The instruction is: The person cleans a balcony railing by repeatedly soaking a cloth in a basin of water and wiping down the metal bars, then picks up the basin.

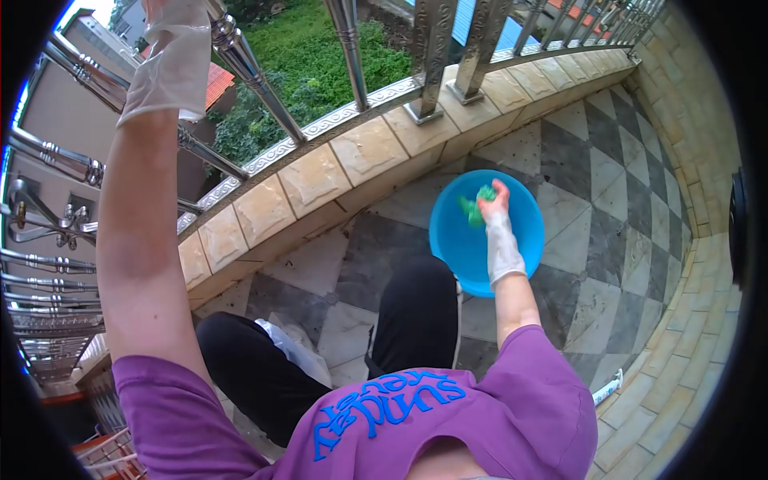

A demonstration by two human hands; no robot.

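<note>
My right hand [498, 210], in a thin translucent glove, reaches over a round blue basin [532, 212]. Its fingers are closed on a crumpled green cloth [472, 210], which hangs above the basin's inside and is slightly blurred. My left hand [172, 22], in a similar loose glove, is raised at the upper left beside the metal railing [248, 68]. The frame's top edge cuts off its fingers, so I cannot see whether it grips the rail. How much water the basin holds is hard to make out.
A low stone-tiled ledge [364, 152] carries the railing, with greenery beyond. Checkered floor tiles [596, 240] lie under the basin, and a brick-tiled wall [680, 320] curves along the right. A white tube [608, 387] lies by that wall. A plastic bag [296, 352] sits between my knees.
</note>
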